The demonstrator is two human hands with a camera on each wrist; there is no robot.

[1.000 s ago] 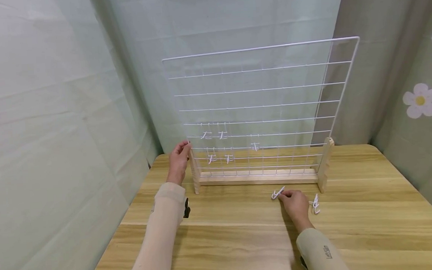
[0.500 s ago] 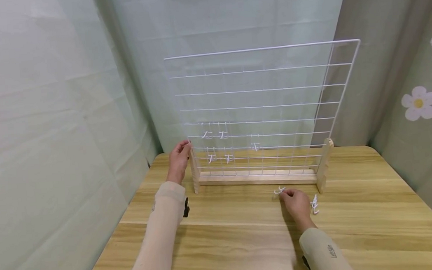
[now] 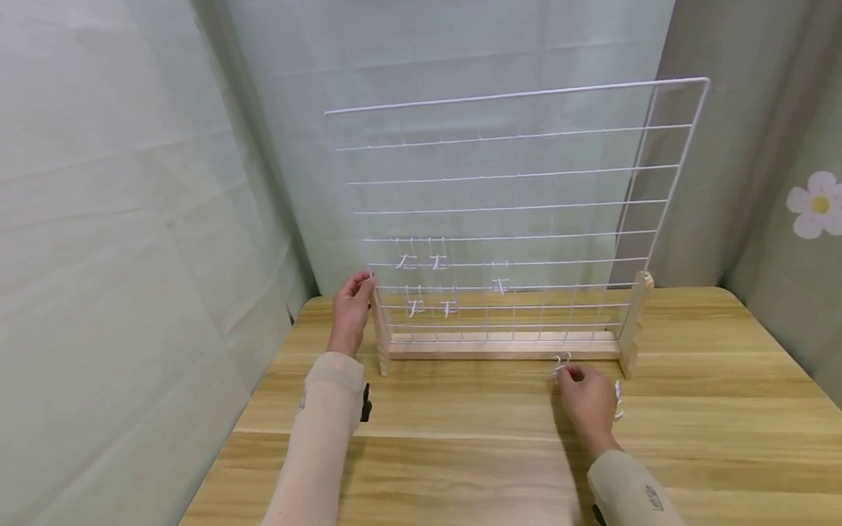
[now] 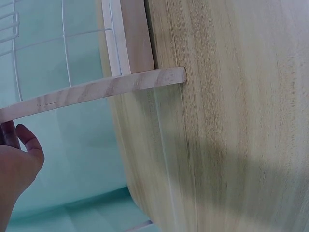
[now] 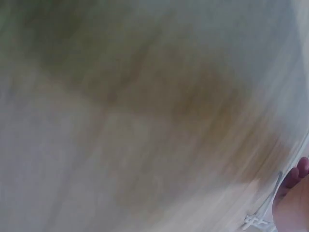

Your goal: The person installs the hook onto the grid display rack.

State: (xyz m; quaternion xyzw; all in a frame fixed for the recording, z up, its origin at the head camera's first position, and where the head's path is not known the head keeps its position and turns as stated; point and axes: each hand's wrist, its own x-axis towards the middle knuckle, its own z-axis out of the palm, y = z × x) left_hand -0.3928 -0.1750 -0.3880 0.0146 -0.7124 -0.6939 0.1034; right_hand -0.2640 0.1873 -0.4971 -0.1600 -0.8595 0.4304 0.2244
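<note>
A white wire grid rack stands upright in wooden feet on the table. My left hand holds the rack's left side at the top of its wooden post; some fingertips are hidden behind the post in the left wrist view. Low in front of the rack's base, my right hand pinches a small white wire hook between thumb and fingers. Another white hook lies on the table just right of that hand, partly covered by it. Several similar hooks hang on the grid, including one near the middle.
The wooden table extends in front of the rack and to both sides. Pale green cloth hangs to the left and behind. A wooden crossbar joins the rack's feet. The right wrist view is mostly blurred.
The hook in my right hand has turned from slanting sideways to its prongs pointing up, and that hand has shifted slightly right. My left hand stays at the post.
</note>
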